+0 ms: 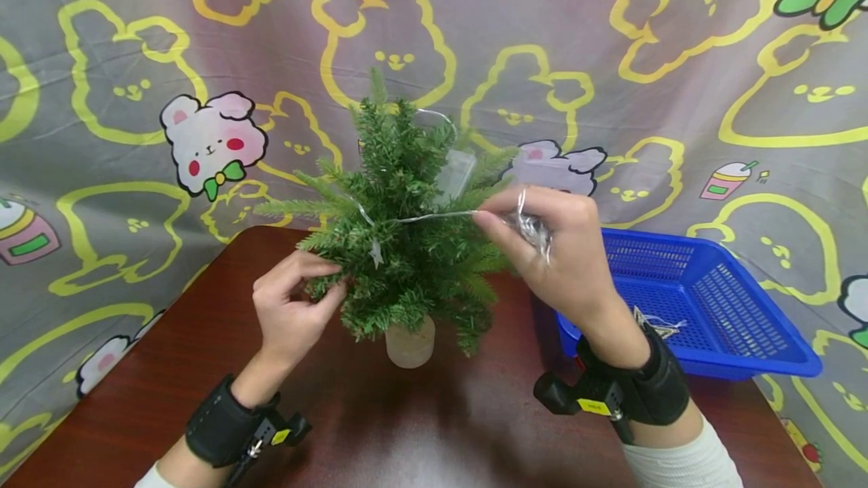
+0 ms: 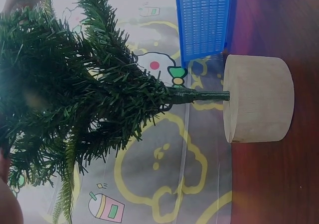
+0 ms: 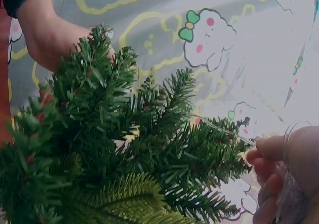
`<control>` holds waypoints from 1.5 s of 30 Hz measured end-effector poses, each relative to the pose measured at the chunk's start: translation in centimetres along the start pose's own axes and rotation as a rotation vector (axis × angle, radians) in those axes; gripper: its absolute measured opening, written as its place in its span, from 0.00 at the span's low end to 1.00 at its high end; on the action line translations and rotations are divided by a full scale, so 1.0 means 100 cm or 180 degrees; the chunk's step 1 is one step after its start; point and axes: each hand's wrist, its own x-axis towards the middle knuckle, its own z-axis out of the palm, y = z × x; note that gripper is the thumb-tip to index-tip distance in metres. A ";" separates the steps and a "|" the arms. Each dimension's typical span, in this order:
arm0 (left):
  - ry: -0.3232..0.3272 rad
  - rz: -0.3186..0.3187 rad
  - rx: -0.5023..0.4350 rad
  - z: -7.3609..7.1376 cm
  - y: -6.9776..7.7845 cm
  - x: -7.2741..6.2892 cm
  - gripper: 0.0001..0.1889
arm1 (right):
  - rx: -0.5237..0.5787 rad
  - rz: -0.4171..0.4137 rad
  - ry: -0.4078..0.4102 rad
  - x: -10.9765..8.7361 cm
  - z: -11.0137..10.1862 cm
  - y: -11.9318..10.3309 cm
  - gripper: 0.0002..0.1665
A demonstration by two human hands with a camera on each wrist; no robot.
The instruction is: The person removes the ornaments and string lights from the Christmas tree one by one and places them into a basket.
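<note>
A small artificial Christmas tree (image 1: 400, 172) stands upright on a round wooden base (image 2: 261, 98). My left hand (image 1: 294, 303) pinches a branch on the tree's left side with thumb and fingers. In my right hand (image 1: 563, 247), thumb and forefinger grip the clear wire of a string light (image 1: 434, 215), with a bundle of it (image 1: 532, 232) gathered in the palm. The wire runs taut from the right fingers to the front of the tree, where a small star (image 1: 376, 253) hangs. A clear plastic box (image 1: 454, 175) sits among the right branches, partly hidden.
A blue plastic basket (image 1: 732, 315) stands on the table at the right, with a gold-edged ornament (image 1: 661, 324) inside. The brown table (image 1: 434, 428) reaches back to a patterned cloth (image 1: 258, 59) hanging behind the tree.
</note>
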 end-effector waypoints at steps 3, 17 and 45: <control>0.0020 0.0071 -0.0014 0.001 0.002 0.000 0.05 | 0.0043 -0.0020 -0.0061 0.002 -0.001 -0.002 0.05; 0.0016 0.0358 0.0028 0.004 0.009 -0.002 0.04 | 0.0001 -0.0191 -0.0225 0.013 -0.001 -0.011 0.09; 0.0423 0.0053 -0.0179 -0.007 0.010 0.014 0.16 | -0.0304 -0.0628 -0.0547 0.025 0.011 -0.019 0.05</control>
